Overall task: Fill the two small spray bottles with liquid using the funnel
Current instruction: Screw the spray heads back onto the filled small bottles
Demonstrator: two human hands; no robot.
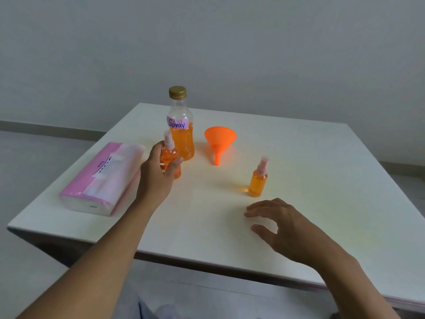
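My left hand [158, 173] is wrapped around a small spray bottle [169, 155] that holds orange liquid and has a pink pump cap on. Right behind it stands a tall clear bottle [181, 132] with a gold cap, a "Spray" label and orange liquid in its lower half. An orange funnel [219, 140] lies on the white table [299, 157], spout toward me. A second small spray bottle [258, 180], also with orange liquid and a capped pump, stands alone to the right. My right hand [278, 224] hovers open over the table in front of that bottle, holding nothing.
A pink tissue pack [103, 178] lies at the table's left side, close to my left forearm. The table's near edge [207, 259] runs just under my wrists. A plain grey wall rises behind the table.
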